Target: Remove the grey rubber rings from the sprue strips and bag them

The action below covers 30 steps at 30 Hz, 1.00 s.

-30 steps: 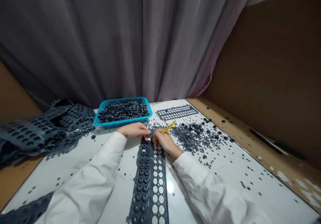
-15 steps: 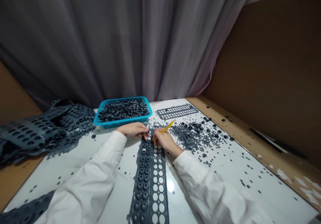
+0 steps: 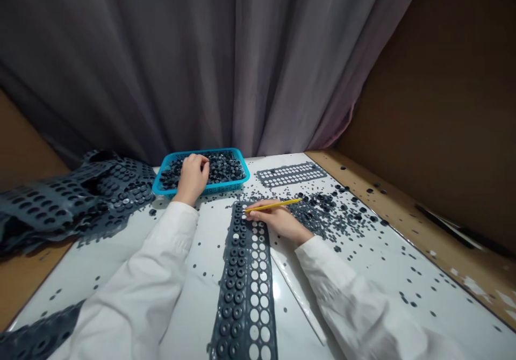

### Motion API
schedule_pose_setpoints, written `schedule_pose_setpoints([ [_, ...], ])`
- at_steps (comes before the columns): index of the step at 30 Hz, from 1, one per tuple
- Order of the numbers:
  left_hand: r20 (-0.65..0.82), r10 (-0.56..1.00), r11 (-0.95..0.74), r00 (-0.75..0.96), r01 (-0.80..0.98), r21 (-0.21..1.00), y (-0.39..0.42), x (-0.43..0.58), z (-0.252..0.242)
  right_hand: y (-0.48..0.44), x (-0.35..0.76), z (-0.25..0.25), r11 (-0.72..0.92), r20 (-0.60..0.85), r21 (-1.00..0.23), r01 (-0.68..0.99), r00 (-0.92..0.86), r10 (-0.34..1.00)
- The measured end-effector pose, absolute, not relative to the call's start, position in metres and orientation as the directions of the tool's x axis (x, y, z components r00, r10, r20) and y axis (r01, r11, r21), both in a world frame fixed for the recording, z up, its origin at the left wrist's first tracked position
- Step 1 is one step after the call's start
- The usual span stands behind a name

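My left hand (image 3: pixel 194 176) is over the blue plastic basket (image 3: pixel 244 171), its fingers curled together; whatever is between them is hidden. Small black rubber rings (image 3: pixel 226 167) fill that basket. A slim yellow stick (image 3: pixel 278 204), held like a pen, is in my closed right hand (image 3: pixel 278 220). Its lower tip meets the far end of a long dark rubber sheet (image 3: pixel 245 274) lying lengthwise before me. Raised rings sit along the left half of this sheet, while round holes showing white run down the right half.
Another perforated strip (image 3: pixel 292 174) lies at the back. Black discs and bits (image 3: pixel 322 215) are scattered on the right of the white tabletop (image 3: pixel 355 295). Dark rubber sheets (image 3: pixel 108 188) are heaped at left. A grey curtain (image 3: pixel 193 70) and a brown panel (image 3: pixel 451 107) enclose the table.
My left hand has left the rubber sheet and moved up and left to the basket. The right hand stays at the sheet's far end, with the yellow stick now tilted flatter.
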State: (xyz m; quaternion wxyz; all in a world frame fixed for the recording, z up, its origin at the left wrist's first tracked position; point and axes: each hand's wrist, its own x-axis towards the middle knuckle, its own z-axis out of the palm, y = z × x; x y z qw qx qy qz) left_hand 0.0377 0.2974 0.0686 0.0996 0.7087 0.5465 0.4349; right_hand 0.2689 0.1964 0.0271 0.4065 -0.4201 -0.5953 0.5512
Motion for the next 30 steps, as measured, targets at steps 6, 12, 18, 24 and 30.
schedule_pose_setpoints([
  [6,0.568,0.822,-0.366,0.047,0.808,0.462,0.31,0.019,0.047,0.187,0.263,0.02,0.312,0.237,-0.917,0.25,-0.289,0.928],
  [12,0.624,0.78,-0.332,0.052,0.88,0.341,0.298,0.031,0.058,0.184,0.266,0.018,0.283,0.209,-0.94,0.192,-0.335,0.919],
  [18,0.331,0.861,-0.498,0.387,0.775,0.389,0.278,0.055,0.084,0.182,0.266,0.02,0.253,0.162,-0.94,0.229,-0.353,0.922],
  [24,-0.222,0.649,-0.516,0.727,0.636,0.575,0.263,0.083,0.072,0.181,0.268,0.019,0.308,0.2,-0.916,0.258,-0.371,0.907],
  [30,-0.258,0.653,-0.506,0.712,0.663,0.552,0.259,0.092,0.059,0.184,0.271,0.01,0.302,0.246,-0.93,0.209,-0.257,0.935],
])
